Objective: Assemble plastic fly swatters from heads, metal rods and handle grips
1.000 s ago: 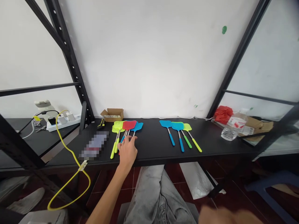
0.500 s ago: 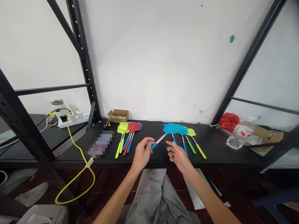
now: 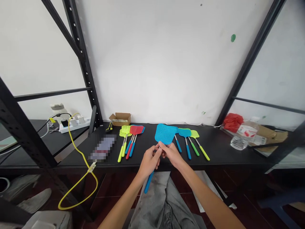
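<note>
Both hands meet on one blue fly swatter (image 3: 165,133) over the front of the black shelf. My left hand (image 3: 150,160) is closed round its metal shaft, and the blue handle sticks out below, above my lap. Pressed together near the base of the swatter's head are the fingers of my right hand (image 3: 170,154); the shaft between the hands is mostly hidden. To the right lie more swatters: blue ones (image 3: 185,132), a green-handled one (image 3: 194,148) and a yellow one (image 3: 203,149). At the left is a group with a red swatter (image 3: 136,129) and yellow ones (image 3: 125,130).
A small cardboard box (image 3: 120,119) stands at the back left, near a pixelated flat object (image 3: 103,148). A yellow cable (image 3: 82,154) loops over the front edge. A water bottle (image 3: 245,133) and red plastic bag (image 3: 233,122) stand right. Black metal posts (image 3: 85,68) flank the shelf.
The blue swatter has been drawn towards me and turned more upright, its handle now below the shelf edge. My right hand has moved left and closed on it near the head.
</note>
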Available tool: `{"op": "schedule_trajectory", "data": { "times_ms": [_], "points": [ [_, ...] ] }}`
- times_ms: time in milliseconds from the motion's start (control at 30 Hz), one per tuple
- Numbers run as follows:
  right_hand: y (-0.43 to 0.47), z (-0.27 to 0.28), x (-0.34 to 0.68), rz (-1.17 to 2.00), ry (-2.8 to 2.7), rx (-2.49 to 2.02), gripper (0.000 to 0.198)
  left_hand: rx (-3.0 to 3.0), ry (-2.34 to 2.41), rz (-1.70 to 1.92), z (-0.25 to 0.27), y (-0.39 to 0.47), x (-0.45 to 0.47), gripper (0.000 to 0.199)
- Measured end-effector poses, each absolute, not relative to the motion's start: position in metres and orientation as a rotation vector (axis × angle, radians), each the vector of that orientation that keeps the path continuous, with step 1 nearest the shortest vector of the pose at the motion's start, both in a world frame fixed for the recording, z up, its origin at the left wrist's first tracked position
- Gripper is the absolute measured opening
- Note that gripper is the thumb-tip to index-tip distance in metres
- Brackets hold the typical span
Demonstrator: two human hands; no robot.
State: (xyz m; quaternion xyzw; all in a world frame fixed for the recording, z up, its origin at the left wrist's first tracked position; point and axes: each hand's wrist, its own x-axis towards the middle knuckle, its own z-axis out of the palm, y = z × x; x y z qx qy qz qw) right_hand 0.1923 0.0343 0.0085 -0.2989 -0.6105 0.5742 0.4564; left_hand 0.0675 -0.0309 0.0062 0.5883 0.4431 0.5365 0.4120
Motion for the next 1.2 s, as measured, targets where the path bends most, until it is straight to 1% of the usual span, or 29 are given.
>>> {"op": "schedule_trajectory", "data": {
  "times_ms": [167, 233, 333, 500, 733, 867, 1000, 1200],
  "points": [
    [0.042, 0.007, 0.186, 1.233, -1.649, -0.778, 0.041, 1.424, 1.186, 1.407, 0.003, -0.031, 0.065, 0.039],
    [0.045, 0.008, 0.184, 1.261, -1.653, -0.747, 0.041, 1.391, 1.199, 1.421, 0.003, -0.031, 0.065, 0.039],
    [0.048, 0.01, 0.179, 1.395, -1.612, -0.688, 0.041, 1.355, 1.188, 1.447, 0.003, -0.028, 0.064, 0.038],
    [0.055, 0.017, 0.168, 1.55, -1.482, -0.696, 0.042, 1.175, 0.973, 1.457, -0.004, -0.014, 0.061, 0.036],
    [0.076, 0.034, 0.165, 1.548, -1.429, -0.704, 0.044, 0.969, 0.804, 1.426, -0.003, -0.007, 0.061, 0.029],
    [0.103, 0.051, 0.179, 1.532, -1.276, -0.724, 0.042, 0.999, 0.815, 1.382, -0.001, -0.013, 0.064, 0.029],
    [0.126, 0.064, 0.193, 1.532, -1.258, -0.731, 0.038, 1.039, 0.825, 1.379, -0.002, -0.015, 0.068, 0.028],
    [0.117, 0.059, 0.191, 1.483, -1.26, -0.778, 0.039, 1.086, 0.886, 1.382, -0.002, -0.018, 0.072, 0.026]
  ]
}}
